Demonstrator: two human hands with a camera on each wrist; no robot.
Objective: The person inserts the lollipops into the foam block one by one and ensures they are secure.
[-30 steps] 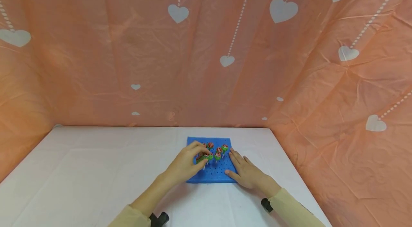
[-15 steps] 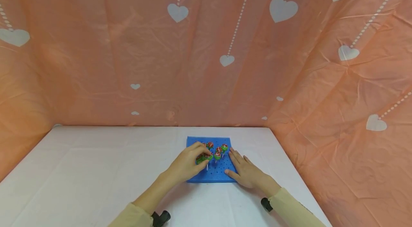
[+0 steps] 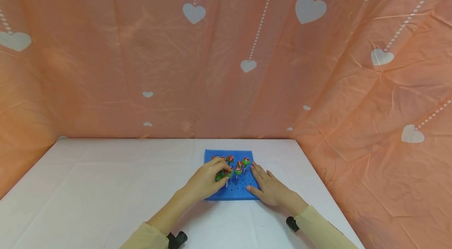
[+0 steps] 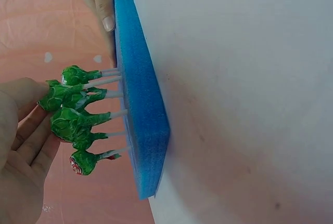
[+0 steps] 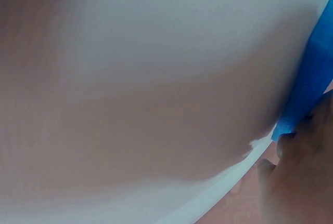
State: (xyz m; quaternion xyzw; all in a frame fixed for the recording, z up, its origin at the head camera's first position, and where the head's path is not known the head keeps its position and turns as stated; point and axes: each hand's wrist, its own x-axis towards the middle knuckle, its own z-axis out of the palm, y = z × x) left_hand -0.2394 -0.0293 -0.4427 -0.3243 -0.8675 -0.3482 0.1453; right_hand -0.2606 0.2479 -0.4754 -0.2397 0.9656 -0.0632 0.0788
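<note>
A blue foam block [image 3: 240, 194] dotted with small holes lies on the table, with several lollipops [image 3: 246, 161] upright on white sticks in it. Their wrappers are green with red and white tops. My left hand [image 3: 204, 178] reaches in from the left and pinches one lollipop [image 4: 53, 97] by its wrapped head between thumb and fingers. In the left wrist view its stick runs down to the foam's top. More lollipops [image 4: 70, 124] crowd around it, partly hidden from the head view by the hand. My right hand [image 3: 271, 191] rests with straight fingers on the block's right edge.
A white cloth [image 3: 116, 186] covers the table around the block. Behind and at the sides hangs an orange curtain [image 3: 159, 60] printed with white hearts. A black wrist camera [image 3: 177, 239] sits under the left sleeve, another camera [image 3: 292, 224] at the right.
My left hand has sunk slightly, still at the front lollipops, and another lollipop head at the back left has come into view. The right hand and the block stay put.
</note>
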